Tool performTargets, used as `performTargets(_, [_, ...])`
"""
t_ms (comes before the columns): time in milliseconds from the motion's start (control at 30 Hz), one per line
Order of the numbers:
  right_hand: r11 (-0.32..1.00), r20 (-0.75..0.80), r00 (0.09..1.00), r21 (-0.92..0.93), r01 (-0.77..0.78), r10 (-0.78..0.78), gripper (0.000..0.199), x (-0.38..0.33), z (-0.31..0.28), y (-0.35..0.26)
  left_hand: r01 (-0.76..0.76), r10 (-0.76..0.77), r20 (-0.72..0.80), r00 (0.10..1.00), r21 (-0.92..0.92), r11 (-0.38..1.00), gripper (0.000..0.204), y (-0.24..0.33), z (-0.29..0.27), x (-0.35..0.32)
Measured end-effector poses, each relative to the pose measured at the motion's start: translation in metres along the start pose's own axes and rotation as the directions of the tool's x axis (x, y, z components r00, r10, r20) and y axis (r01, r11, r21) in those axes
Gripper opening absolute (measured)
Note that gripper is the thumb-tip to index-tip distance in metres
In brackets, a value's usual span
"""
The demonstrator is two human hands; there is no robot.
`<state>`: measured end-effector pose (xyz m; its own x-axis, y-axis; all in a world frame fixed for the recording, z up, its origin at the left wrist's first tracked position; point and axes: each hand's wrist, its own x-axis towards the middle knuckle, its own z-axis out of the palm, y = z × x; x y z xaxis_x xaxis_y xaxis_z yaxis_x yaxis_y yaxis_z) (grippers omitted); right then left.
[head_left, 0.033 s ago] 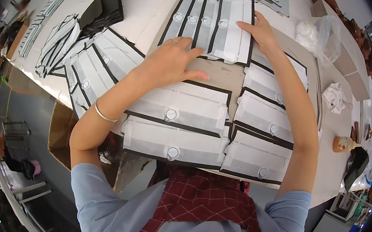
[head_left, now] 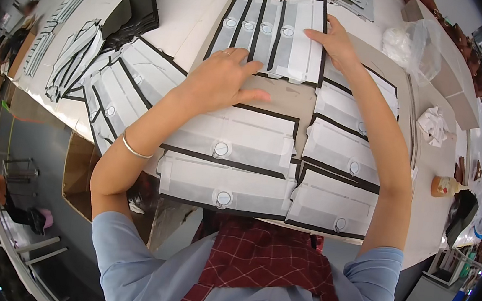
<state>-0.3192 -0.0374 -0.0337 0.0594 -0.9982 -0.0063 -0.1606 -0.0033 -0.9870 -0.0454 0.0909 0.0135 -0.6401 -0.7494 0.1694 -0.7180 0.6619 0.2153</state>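
Note:
A row of overlapping white-backed, black-edged fabric panels (head_left: 294,52) lies at the far middle, each with a small round disc. My right hand (head_left: 337,42) grips the rightmost panel's right edge, its thumb on top and its other fingers partly hidden behind. My left hand (head_left: 219,79) rests over the row's lower left end, fingers spread and thumb stretched out to the right. Nearer me, two wider panels (head_left: 231,182) of the same kind lie one below the other. A column of similar panels (head_left: 334,197) runs beside them under my right forearm.
More panels (head_left: 148,74) fan out at left, next to a stack of dark pieces (head_left: 135,10) and a bundle of strips (head_left: 76,60). A clear plastic bag (head_left: 425,49), crumpled white material (head_left: 433,125) and a yellowish bottle (head_left: 446,187) are at right. An open cardboard box (head_left: 81,174) stands below the table edge.
The rightmost panel of the far row and my right hand have shifted very slightly to the left. My left hand stays in place.

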Motion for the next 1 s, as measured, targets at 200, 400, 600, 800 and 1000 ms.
performTargets(200, [0.95, 0.01, 0.988, -0.272, 0.153, -0.157, 0.074, 0.003, 0.003, 0.003, -0.227, 0.243, -0.265, 0.933, 0.092, 0.97, 0.06, 0.008, 0.018, 0.023])
performTargets(400, [0.535, 0.262, 0.959, -0.797, 0.28, -0.111, 0.054, -0.011, -0.071, -0.031, -0.215, 0.215, -0.074, 0.974, 0.003, 0.977, 0.064, 0.014, 0.023, 0.03])
performTargets(600, [0.522, 0.252, 0.914, -0.851, 0.054, 0.317, 0.049, -0.045, -0.115, -0.047, -0.212, 0.213, -0.076, 0.974, 0.017, 0.977, 0.068, 0.016, 0.025, 0.031])
performTargets(800, [0.589, 0.288, 0.956, -0.781, 0.208, 0.044, 0.05, -0.05, -0.126, -0.026, -0.237, 0.239, -0.13, 0.962, 0.037, 0.971, 0.072, 0.015, 0.03, 0.031])
performTargets(1000, [0.396, 0.278, 0.906, -0.908, 0.139, 0.318, 0.048, -0.039, -0.141, -0.04, -0.239, 0.242, -0.091, 0.966, 0.045, 0.97, 0.073, 0.015, 0.029, 0.034])
